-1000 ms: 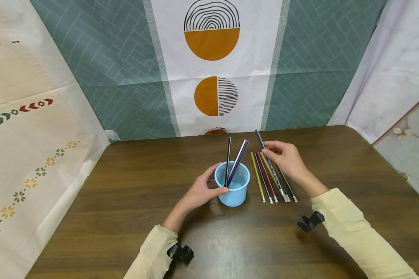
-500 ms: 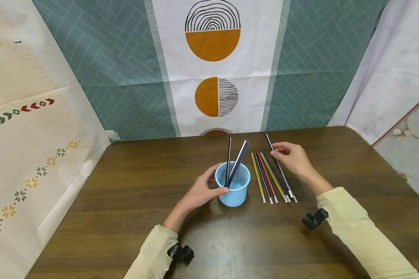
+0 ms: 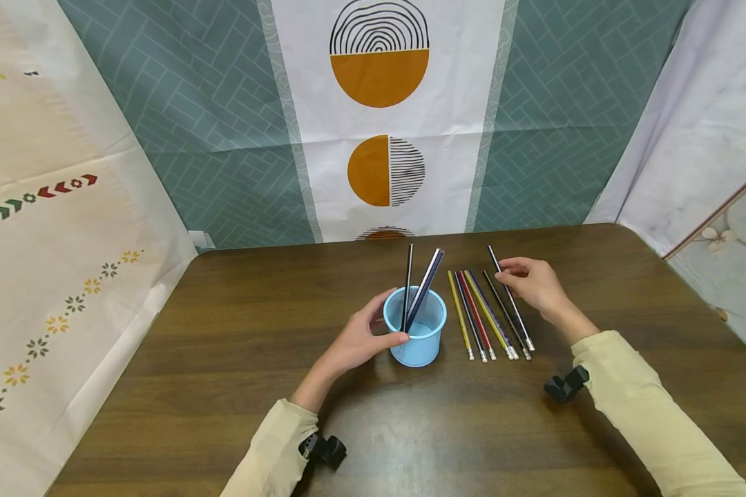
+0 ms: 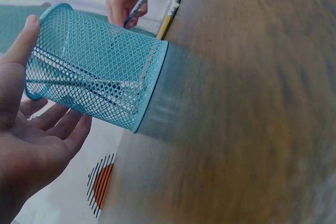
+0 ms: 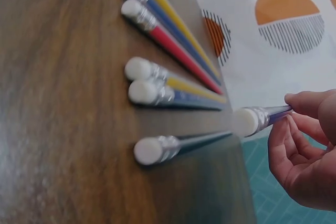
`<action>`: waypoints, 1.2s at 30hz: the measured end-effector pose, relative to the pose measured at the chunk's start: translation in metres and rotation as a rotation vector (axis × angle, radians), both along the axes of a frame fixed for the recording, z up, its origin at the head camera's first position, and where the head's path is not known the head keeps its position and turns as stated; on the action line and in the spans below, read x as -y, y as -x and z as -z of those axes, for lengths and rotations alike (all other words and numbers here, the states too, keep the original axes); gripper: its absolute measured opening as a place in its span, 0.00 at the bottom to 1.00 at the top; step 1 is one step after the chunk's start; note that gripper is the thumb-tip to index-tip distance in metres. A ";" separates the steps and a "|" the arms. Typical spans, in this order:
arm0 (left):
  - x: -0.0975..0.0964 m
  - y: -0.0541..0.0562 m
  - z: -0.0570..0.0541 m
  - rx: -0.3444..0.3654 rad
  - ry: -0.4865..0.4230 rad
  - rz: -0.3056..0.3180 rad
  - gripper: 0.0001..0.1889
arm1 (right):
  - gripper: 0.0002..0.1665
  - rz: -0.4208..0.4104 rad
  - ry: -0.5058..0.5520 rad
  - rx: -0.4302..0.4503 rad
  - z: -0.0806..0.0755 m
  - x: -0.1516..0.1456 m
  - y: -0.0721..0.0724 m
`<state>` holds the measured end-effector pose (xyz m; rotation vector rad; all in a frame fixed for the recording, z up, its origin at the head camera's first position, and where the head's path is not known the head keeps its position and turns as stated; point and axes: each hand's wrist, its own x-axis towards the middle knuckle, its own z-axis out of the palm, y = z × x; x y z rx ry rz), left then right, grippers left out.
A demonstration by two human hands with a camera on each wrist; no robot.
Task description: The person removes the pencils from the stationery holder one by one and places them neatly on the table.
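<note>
My left hand (image 3: pixel 362 338) holds a light blue mesh pencil cup (image 3: pixel 416 350), thumb at the near side and fingers round the left. The cup stands upright on the table, and a few dark and striped pencils (image 3: pixel 408 270) lean in it. To its right, my right hand (image 3: pixel 537 286) pinches a dark blue pencil (image 5: pixel 278 112) between thumb and fingers, its white eraser end pointing down toward the person. Left of that pencil, several others lie in a loose row, among them a red pencil (image 3: pixel 477 314), yellow ones and a black pencil (image 3: pixel 505 310) nearest the hand.
The brown wooden table (image 3: pixel 224 345) ends at a patterned cloth (image 3: pixel 224 138) hung behind it. Light cloths hang along both sides. Black camera mounts (image 3: pixel 323 452) sit at both wrists.
My right hand has moved right with the pencil, from over the row to past the black pencil at its right end. The left hand and cup have stayed in place.
</note>
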<state>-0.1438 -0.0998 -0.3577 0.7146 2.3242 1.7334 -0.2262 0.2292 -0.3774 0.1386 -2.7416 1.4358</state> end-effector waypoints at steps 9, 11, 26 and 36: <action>0.000 0.000 0.000 0.005 0.002 -0.003 0.38 | 0.23 0.023 -0.021 0.048 0.014 -0.011 0.004; 0.000 0.000 0.001 0.008 0.001 -0.003 0.38 | 0.23 0.029 -0.022 0.048 0.018 -0.013 0.004; 0.000 -0.001 -0.001 0.004 0.013 -0.001 0.38 | 0.22 0.060 -0.045 0.068 0.029 -0.016 0.005; 0.001 -0.001 -0.001 0.005 0.011 0.003 0.39 | 0.21 0.057 -0.048 0.056 0.031 -0.017 0.005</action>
